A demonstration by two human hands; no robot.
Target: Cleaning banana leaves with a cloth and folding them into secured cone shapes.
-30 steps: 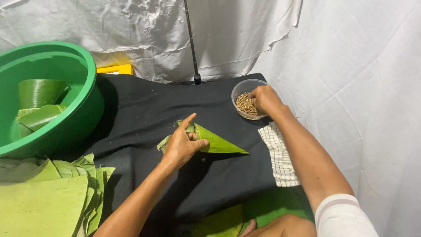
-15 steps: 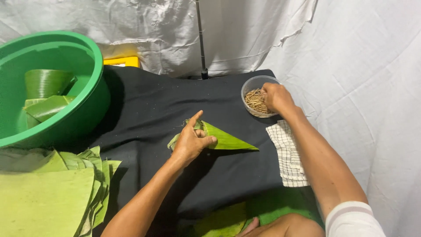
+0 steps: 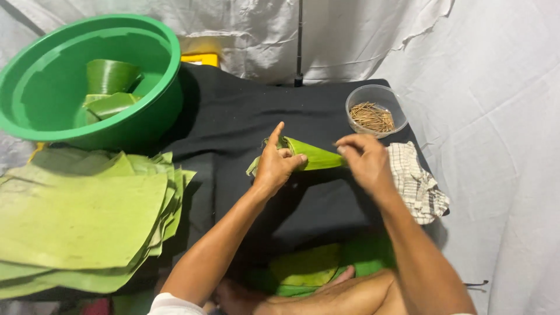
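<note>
White sheeting hangs behind a black-draped bench (image 3: 233,116). My right hand (image 3: 364,163) has left the clear bowl of thin sticks (image 3: 373,114) at 1 o'clock and come back to the folded leaf cone (image 3: 312,157) mid-bench, fingertips pressed together at its pointed end (pinching a stick, I judge, though I cannot see one). My left hand (image 3: 275,166) grips the cone's wide end, forefinger raised. So pinning looks near.
</note>
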